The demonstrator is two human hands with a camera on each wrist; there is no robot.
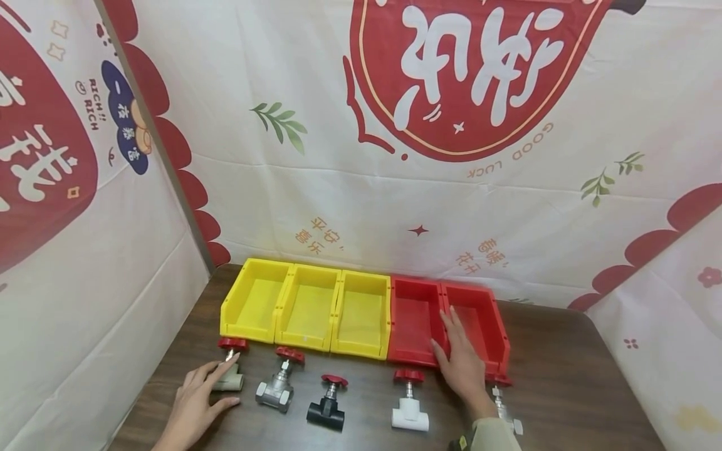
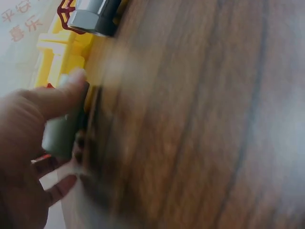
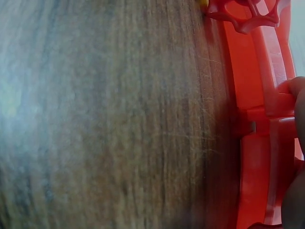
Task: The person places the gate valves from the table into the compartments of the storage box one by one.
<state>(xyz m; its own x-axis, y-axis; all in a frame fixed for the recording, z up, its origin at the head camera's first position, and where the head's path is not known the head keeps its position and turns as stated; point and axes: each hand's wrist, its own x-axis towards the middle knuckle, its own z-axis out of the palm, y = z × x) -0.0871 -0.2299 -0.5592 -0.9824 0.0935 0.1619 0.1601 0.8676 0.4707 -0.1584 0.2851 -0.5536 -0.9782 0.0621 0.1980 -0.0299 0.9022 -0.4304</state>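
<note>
In the head view my left hand (image 1: 194,398) is at a grey-green valve (image 1: 230,379) with a red handwheel, index finger over its stem and thumb in front. The left wrist view shows the thumb across the valve's grey-green body (image 2: 62,136), other fingers spread behind. I cannot tell how firmly they touch. My right hand (image 1: 464,366) lies over the divider between two red bins, the left one (image 1: 414,319) and the right one (image 1: 479,322), fingers extended and thumb apart. In the right wrist view only fingertips (image 3: 296,93) show, at the bins' front edges.
Several yellow bins (image 1: 304,341) adjoin the red ones. Along their front stand a metal valve (image 1: 275,391), a black valve (image 1: 326,410), a white valve (image 1: 410,413) and another metal valve (image 1: 502,410), partly behind the right forearm. A printed cloth (image 1: 338,188) hangs behind the brown table (image 1: 564,376).
</note>
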